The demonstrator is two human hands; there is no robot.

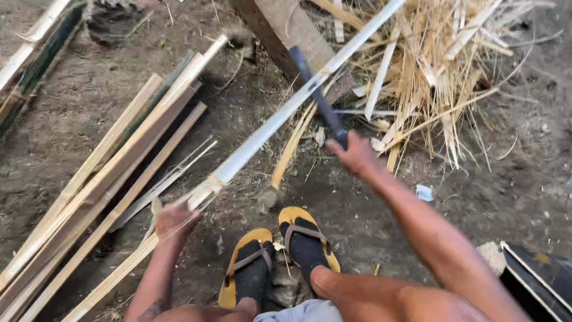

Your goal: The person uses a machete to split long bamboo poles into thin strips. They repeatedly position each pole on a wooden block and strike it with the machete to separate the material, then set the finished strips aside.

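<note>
Head view: feet in yellow sandals (280, 256) nearest, on dirt ground (71, 119). Left hand (174, 218), grip closed around a long bamboo strip (280, 116) that runs up-right from it. Right hand (356, 154), grip closed on a dark-bladed knife (316, 92), blade against the strip. Split bamboo slats (107, 173) left of left grip; shavings pile (429, 71) beyond right grip.

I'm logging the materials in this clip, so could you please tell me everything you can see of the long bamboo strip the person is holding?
The bamboo strip is long, narrow and pale, whitish on its lit face and yellowish toward the near end. It runs slanted from lower left to the upper right, where it leaves the frame. The left hand grips it near its frayed, splintered lower part. The dark blade held in the right hand meets it about midway. It passes above the dirt ground and a heap of bamboo shavings.
</note>
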